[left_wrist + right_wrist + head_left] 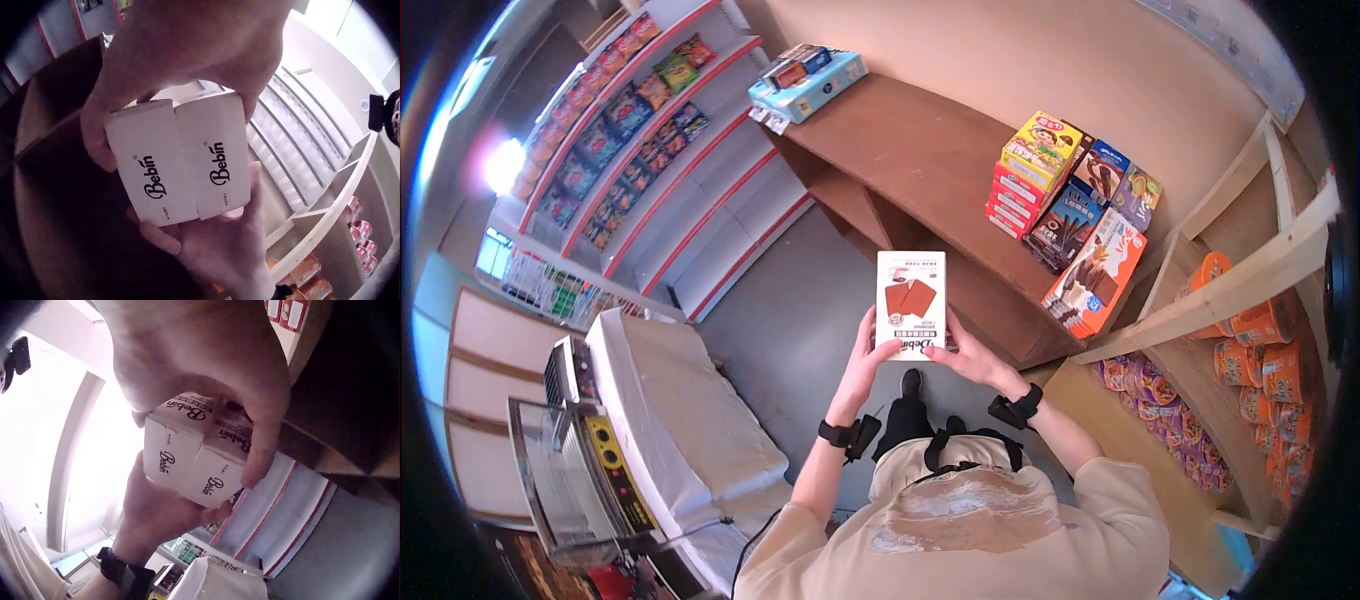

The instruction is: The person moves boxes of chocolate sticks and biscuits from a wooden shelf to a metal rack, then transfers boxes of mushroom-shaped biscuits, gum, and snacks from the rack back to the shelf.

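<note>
Left hand (pixel 863 355): fingers curled round lower left edge of white boxes (pixel 911 303), two held together above brown wooden counter (pixel 920 160). Front: brown biscuit picture. End faces read "Bebin" twice, legible only in left wrist view. Right hand (pixel 968 357): grips lower right edge, thumb on front.

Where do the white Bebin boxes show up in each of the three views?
Head: white Bebin boxes at centre, held up between left hand and right hand.
Left wrist: centre, two box ends side by side.
Right wrist: centre, lower corner facing the camera.
Shared landmark: the red-edged shelves.
</note>
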Tool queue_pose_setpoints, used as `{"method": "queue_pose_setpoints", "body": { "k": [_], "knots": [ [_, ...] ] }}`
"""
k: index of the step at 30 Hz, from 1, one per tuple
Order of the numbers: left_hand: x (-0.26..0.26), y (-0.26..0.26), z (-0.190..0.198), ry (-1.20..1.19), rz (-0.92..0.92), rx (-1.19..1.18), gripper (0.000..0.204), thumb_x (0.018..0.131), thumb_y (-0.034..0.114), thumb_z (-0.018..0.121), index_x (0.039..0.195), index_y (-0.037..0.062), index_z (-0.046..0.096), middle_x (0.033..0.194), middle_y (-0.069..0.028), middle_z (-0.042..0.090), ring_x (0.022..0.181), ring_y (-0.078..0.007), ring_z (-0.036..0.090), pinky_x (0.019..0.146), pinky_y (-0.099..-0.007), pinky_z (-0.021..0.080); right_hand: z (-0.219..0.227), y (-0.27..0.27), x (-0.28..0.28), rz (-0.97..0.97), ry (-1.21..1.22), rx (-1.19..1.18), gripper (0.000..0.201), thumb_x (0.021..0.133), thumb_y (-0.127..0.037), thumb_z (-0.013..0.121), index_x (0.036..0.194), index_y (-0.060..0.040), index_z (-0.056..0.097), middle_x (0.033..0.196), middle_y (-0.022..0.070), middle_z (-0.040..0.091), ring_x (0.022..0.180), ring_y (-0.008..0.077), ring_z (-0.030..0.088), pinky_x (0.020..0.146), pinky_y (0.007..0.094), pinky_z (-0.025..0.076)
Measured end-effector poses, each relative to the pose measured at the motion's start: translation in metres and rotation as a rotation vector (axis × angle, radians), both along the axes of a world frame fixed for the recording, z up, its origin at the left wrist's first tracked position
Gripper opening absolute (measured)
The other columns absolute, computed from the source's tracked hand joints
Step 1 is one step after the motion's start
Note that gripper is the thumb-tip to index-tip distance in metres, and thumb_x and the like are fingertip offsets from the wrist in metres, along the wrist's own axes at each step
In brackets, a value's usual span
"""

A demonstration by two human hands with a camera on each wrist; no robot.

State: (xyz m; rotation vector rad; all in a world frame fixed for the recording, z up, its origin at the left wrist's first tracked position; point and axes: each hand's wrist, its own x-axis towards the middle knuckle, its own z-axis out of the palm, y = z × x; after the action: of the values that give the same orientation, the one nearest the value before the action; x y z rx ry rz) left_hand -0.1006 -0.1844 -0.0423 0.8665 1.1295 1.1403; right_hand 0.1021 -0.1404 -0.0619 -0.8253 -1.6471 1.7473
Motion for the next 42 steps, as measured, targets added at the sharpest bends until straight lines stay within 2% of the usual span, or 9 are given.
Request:
{"method": "queue_pose_setpoints", "body": {
  "k": [5, 7, 10, 14, 20, 27, 32, 38, 42],
  "knots": [
    [-0.012, 0.089, 0.001, -0.037, -0.121, 0.009, 0.08, 0.081, 0.02, 0.064, 0.144, 0.0019, 0.017, 0.131, -0.0154, 0.043, 0.123, -0.0232, 0.04, 0.103, -0.0361, 0.03, -0.011, 0.038, 0.004, -0.156, 0.032, -0.003, 0.082, 0.089, -0.026, 0.061, 0.145, -0.0049, 0.006, 0.136, 0.0186, 0.037, 0.11, 0.0231, 0.051, 0.087, 0.0339, 0.048],
    [-0.019, 0.125, 0.005, -0.016, -0.17, -0.018, 0.078, 0.083, 0.025, 0.062, 0.144, 0.0054, 0.019, 0.127, -0.0129, 0.046, 0.115, -0.0207, 0.047, 0.092, -0.0361, 0.039, -0.024, 0.051, 0.007, -0.224, -0.022, -0.033, 0.079, 0.088, -0.027, 0.062, 0.144, -0.0042, 0.01, 0.135, 0.0185, 0.038, 0.109, 0.0225, 0.052, 0.086, 0.0332, 0.049],
    [-0.024, 0.179, -0.005, -0.004, -0.231, -0.014, 0.078, 0.083, 0.031, 0.061, 0.144, 0.0073, 0.02, 0.123, -0.0108, 0.048, 0.109, -0.0185, 0.05, 0.084, -0.0339, 0.041, -0.028, 0.058, 0.015, -0.331, -0.096, -0.086, 0.07, 0.088, -0.026, 0.062, 0.14, -0.0023, 0.022, 0.13, 0.0183, 0.042, 0.105, 0.0205, 0.055, 0.084, 0.0318, 0.049],
    [-0.019, 0.24, 0.0, 0.005, -0.365, -0.045, 0.079, 0.082, 0.036, 0.062, 0.143, 0.0056, 0.022, 0.12, -0.0101, 0.05, 0.108, -0.019, 0.05, 0.084, -0.0337, 0.041, -0.032, 0.059, 0.02, -0.495, -0.25, -0.174, 0.064, 0.088, -0.026, 0.063, 0.137, -0.0015, 0.03, 0.128, 0.0173, 0.046, 0.102, 0.019, 0.057, 0.084, 0.0316, 0.049],
    [0.001, 0.309, 0.007, 0.044, -0.527, -0.125, 0.079, 0.081, 0.043, 0.058, 0.141, 0.0035, 0.024, 0.132, -0.0123, 0.045, 0.115, -0.0207, 0.046, 0.083, -0.0365, 0.042, -0.036, 0.052, 0.017, -0.713, -0.31, -0.245, 0.056, 0.087, -0.027, 0.064, 0.13, -0.0012, 0.039, 0.125, 0.0145, 0.049, 0.1, 0.0181, 0.058, 0.083, 0.0313, 0.049],
    [0.039, 0.374, 0.021, 0.133, -0.596, -0.113, 0.087, 0.077, 0.048, 0.062, 0.139, -0.0001, 0.024, 0.126, -0.0172, 0.048, 0.11, -0.024, 0.05, 0.081, -0.0402, 0.044, -0.028, 0.05, 0.004, -0.839, -0.334, -0.265, 0.051, 0.087, -0.026, 0.064, 0.126, -0.0014, 0.044, 0.121, 0.0119, 0.052, 0.098, 0.0179, 0.058, 0.081, 0.0317, 0.049],
    [0.075, 0.417, 0.011, 0.18, -0.662, -0.082, 0.09, 0.074, 0.049, 0.062, 0.139, -0.0002, 0.023, 0.124, -0.019, 0.05, 0.11, -0.0258, 0.051, 0.084, -0.043, 0.043, -0.028, 0.053, -0.007, -0.874, -0.344, -0.342, 0.051, 0.086, -0.026, 0.065, 0.125, -0.0006, 0.044, 0.121, 0.0117, 0.052, 0.098, 0.0175, 0.059, 0.08, 0.0315, 0.05],
    [0.111, 0.434, 0.012, 0.29, -0.633, -0.005, 0.082, 0.08, 0.045, 0.061, 0.14, -0.0001, 0.027, 0.127, -0.0168, 0.049, 0.112, -0.0264, 0.051, 0.088, -0.0424, 0.042, -0.028, 0.053, -0.01, -0.91, -0.371, -0.292, 0.052, 0.085, -0.026, 0.066, 0.125, -0.0003, 0.045, 0.121, 0.0128, 0.052, 0.097, 0.018, 0.059, 0.08, 0.0318, 0.05],
    [0.128, 0.448, -0.012, 0.258, -0.66, 0.015, 0.075, 0.081, 0.044, 0.061, 0.135, -0.0014, 0.037, 0.122, -0.016, 0.054, 0.108, -0.024, 0.054, 0.086, -0.0392, 0.044, -0.036, 0.05, -0.008, -0.91, -0.379, -0.229, 0.052, 0.085, -0.026, 0.066, 0.125, 0.0, 0.045, 0.122, 0.0137, 0.052, 0.097, 0.0186, 0.059, 0.081, 0.0319, 0.049]
  ]
}}
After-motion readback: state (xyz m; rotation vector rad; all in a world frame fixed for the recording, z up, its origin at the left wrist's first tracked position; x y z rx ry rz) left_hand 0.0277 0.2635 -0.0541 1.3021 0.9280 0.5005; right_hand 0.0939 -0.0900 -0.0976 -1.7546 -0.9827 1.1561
